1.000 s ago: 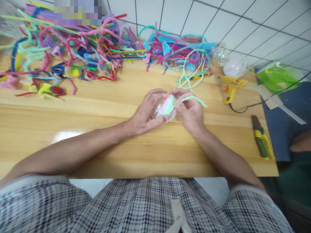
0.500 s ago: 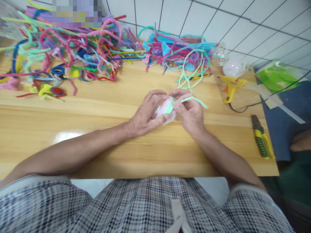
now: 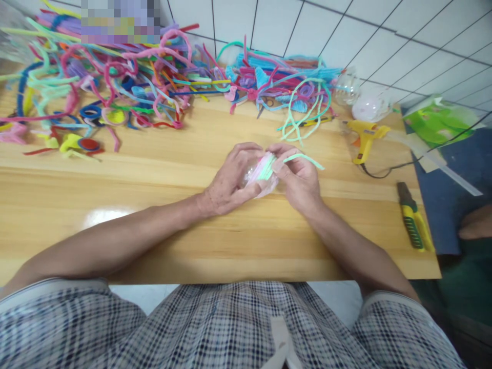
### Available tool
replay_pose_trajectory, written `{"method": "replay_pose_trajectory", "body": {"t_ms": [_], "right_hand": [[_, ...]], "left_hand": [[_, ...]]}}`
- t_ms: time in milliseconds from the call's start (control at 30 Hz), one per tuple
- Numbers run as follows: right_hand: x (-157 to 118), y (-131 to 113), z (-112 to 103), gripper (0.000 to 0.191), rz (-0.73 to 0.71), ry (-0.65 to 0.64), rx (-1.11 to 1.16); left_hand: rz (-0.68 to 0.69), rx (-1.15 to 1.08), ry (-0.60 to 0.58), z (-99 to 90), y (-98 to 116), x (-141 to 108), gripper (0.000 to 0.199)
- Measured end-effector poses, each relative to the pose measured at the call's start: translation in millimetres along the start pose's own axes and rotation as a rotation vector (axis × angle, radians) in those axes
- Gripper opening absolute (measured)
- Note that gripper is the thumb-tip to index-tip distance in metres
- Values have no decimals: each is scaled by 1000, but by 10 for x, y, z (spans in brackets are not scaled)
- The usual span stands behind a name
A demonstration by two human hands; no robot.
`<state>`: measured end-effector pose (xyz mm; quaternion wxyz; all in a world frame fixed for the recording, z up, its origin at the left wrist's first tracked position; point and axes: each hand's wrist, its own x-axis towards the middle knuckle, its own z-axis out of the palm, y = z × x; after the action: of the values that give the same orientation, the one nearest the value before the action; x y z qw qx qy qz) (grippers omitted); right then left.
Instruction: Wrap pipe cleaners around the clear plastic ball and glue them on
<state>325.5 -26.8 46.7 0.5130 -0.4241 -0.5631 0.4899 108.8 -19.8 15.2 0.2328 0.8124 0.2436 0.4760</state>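
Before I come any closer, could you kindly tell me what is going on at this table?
A person is holding a clear rounded object with pink and mint-green fuzzy strips across it. The left hand cups it, while the right hand pinches a mint-green strip whose free end sticks out. Tangled colourful fuzzy stems lie towards the wall. To the right are a yellow glue gun and yellow-and-green pliers, neither in hand.

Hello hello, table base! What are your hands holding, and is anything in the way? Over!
Left hand cupping clear ball. Right hand pinching green fuzzy stick. Glue gun off right, touching neither hand. Over.
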Motion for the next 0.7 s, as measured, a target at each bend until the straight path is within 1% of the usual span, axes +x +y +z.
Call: {"method": "replay_pose_trajectory", "body": {"t_ms": [233, 533, 700], "right_hand": [[-11, -2, -15, 47, 17, -5, 17], [-3, -5, 12, 50, 23, -23, 45], [6, -57, 15, 47, -51, -20, -30]], "left_hand": [[-2, 46, -10, -7, 2, 18, 55], [39, 9, -17, -47, -15, 32, 57], [11, 6, -55, -45, -116, 31, 69]]}}
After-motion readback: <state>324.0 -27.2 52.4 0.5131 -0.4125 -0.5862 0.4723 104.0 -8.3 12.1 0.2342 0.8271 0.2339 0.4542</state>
